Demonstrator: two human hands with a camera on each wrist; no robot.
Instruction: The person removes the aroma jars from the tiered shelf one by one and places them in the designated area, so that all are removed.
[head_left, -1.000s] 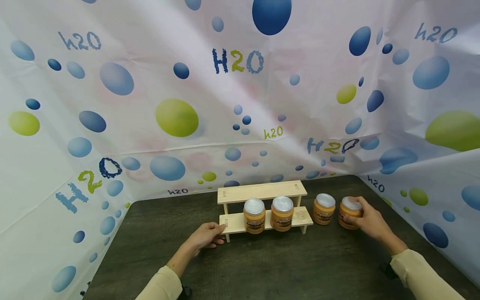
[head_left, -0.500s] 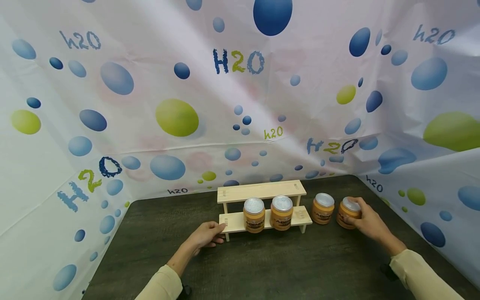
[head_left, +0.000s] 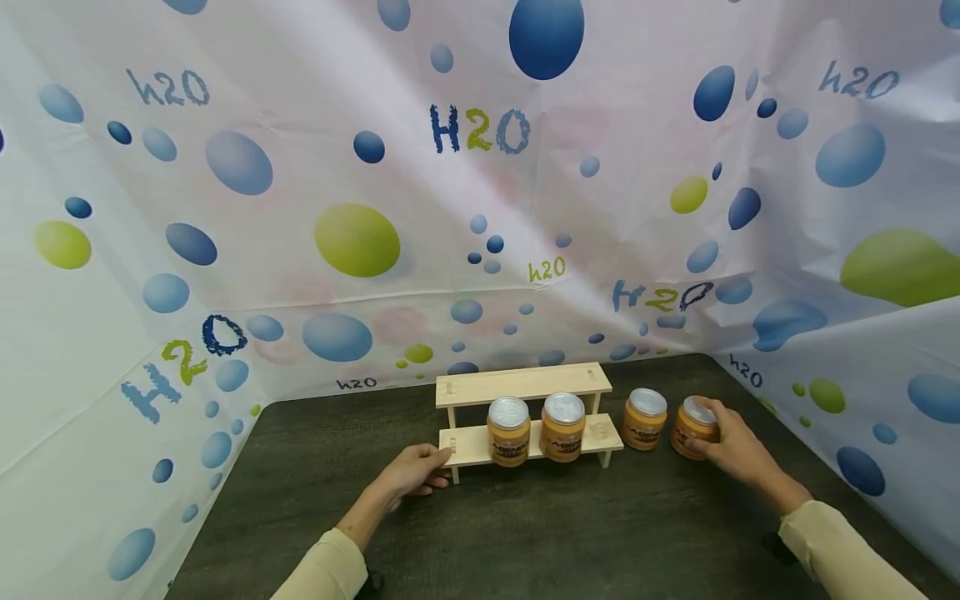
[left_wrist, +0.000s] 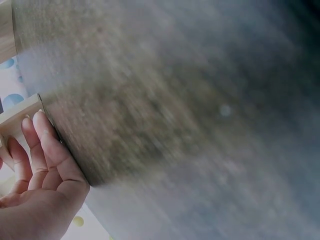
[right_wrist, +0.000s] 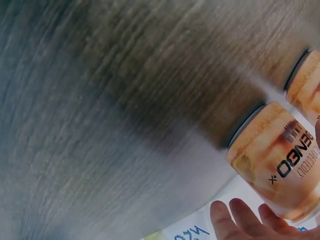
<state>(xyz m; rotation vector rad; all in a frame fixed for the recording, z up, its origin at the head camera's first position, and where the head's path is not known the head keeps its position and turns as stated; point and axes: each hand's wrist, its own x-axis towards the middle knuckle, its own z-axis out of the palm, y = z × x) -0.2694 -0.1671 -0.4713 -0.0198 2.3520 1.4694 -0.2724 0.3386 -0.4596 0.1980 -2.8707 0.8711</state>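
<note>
A small two-step wooden shelf stands on the dark table. Two orange jars with silver lids, one on the left and one on the right, stand upright on its lower step. At the shelf's left end, my left hand holds the lower board, thumb on top; the left wrist view shows its fingers against the wood. To the right of the shelf, a third orange jar stands upright on the table. Beside it, my right hand grips a fourth such jar, thumb and fingers about its sides.
The upper step of the shelf is bare. Behind and on both sides of the table hangs a white sheet with blue and green bubbles and "H2O" lettering.
The head view has shifted slightly. Both hands keep their places at the shelf and the far-right jar; the jars on the shelf stay where they were.
</note>
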